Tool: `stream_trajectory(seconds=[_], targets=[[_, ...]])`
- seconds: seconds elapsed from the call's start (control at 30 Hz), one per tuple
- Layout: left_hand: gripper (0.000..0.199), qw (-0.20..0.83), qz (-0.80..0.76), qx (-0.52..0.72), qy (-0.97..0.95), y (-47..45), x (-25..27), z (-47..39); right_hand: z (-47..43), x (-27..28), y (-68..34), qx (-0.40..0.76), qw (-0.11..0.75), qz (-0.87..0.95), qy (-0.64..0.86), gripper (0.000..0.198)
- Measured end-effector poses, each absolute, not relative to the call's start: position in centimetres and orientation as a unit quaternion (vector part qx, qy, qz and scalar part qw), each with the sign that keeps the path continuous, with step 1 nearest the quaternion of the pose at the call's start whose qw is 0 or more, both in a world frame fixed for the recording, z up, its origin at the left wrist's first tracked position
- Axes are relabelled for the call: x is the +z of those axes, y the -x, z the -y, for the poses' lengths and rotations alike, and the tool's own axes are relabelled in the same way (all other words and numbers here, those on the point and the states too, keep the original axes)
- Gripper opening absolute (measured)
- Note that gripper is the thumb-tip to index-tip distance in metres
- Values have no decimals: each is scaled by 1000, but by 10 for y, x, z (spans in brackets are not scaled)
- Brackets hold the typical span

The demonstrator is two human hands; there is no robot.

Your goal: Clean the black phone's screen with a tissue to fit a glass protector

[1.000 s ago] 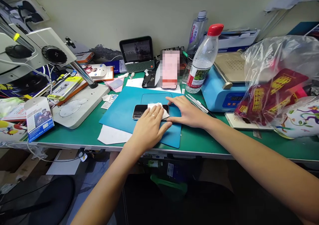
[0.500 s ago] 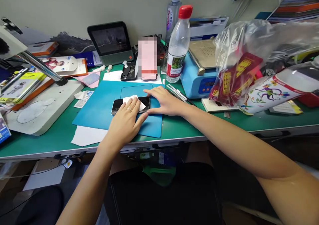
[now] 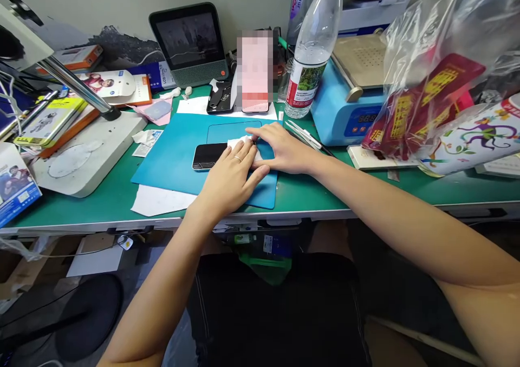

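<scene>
A smartphone (image 3: 206, 155) with a dark, glossy screen lies flat on a blue mat (image 3: 166, 161). My left hand (image 3: 229, 178), a ring on one finger, presses a white tissue (image 3: 233, 141) onto the right part of the screen. Its fingers lie side by side over the tissue and hide most of it. At the phone's right end is my right hand (image 3: 286, 149), with fingers at the far edge and thumb at the near edge, steadying it. My hands meet there, so the phone's right end is largely covered.
Behind the mat stand a smart display (image 3: 189, 39), a pink-screened phone (image 3: 255, 79) and a water bottle (image 3: 311, 66). A blue heating plate (image 3: 345, 112), thin tools (image 3: 303, 135) and a plastic bag (image 3: 430, 36) are on the right. The white stand base (image 3: 89, 155) occupies the left.
My left hand and the tissue have slid rightward along the phone, uncovering the left part of its screen. My right hand stays at the phone's right end. The camera view has shifted.
</scene>
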State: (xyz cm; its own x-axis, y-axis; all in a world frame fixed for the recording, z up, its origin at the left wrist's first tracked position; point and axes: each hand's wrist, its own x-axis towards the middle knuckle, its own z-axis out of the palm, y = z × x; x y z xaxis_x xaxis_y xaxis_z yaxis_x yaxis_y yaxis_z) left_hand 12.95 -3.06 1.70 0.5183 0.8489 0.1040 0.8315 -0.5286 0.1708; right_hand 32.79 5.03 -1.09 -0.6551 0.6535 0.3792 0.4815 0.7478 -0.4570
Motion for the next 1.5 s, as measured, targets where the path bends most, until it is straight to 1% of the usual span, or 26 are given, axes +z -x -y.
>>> stream_trajectory(seconds=[0.2, 0.4, 0.57, 0.6, 0.7, 0.97, 1.2, 1.5], targets=[[64, 47, -503, 86, -859, -109, 17, 33, -48, -8, -329, 166, 262, 899, 310, 80], [65, 33, -539, 92, -837, -97, 17, 36, -45, -3, -328, 182, 233, 894, 336, 90], [63, 45, -485, 84, -870, -137, 20, 30, -47, -6, -330, 182, 237, 895, 332, 80], [65, 46, -482, 85, -871, -144, 21, 29, -47, -7, -331, 178, 238, 895, 332, 79], [67, 49, -484, 82, -870, -153, 21, 25, -48, -7, -333, 169, 239, 897, 330, 79], [65, 34, -553, 84, -828, -104, 16, 24, -47, -4, -333, 180, 236, 896, 331, 90], [68, 45, -595, 82, -798, -57, 17, 37, -44, -1, -332, 197, 213, 893, 344, 88], [74, 55, -594, 93, -797, -48, 12, 60, -44, -2, -331, 191, 217, 897, 335, 84]])
